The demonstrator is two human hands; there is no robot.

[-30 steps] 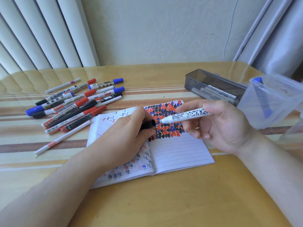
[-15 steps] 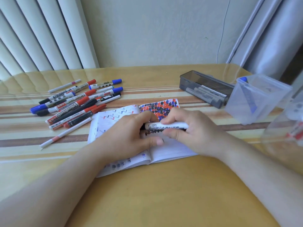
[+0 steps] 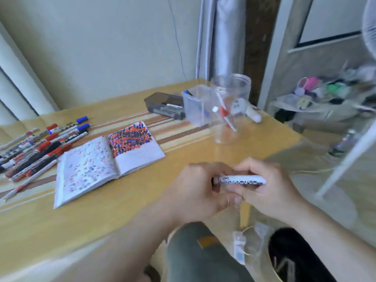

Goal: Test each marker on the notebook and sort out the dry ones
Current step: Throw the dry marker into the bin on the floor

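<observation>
A white marker (image 3: 242, 179) with black lettering lies level between both hands, near the table's right front edge. My left hand (image 3: 195, 192) is closed over its left end, where the black cap was; the cap itself is hidden. My right hand (image 3: 266, 188) grips the barrel. The open notebook (image 3: 101, 161), covered in red, blue and black marks, lies to the left of my hands. Several capped markers (image 3: 40, 147) in red, blue and black are piled at the far left.
A dark grey case (image 3: 162, 105) holding markers sits at the back. Beside it are a clear square tub (image 3: 195, 106) with a blue marker and a clear round jar (image 3: 230, 110) with a red one. The table (image 3: 122, 210) edge runs just under my hands; floor clutter lies to the right.
Both hands have come off the notebook and moved to the right front with the marker. The cap end went from apart to pressed onto the marker. The view has swung right.
</observation>
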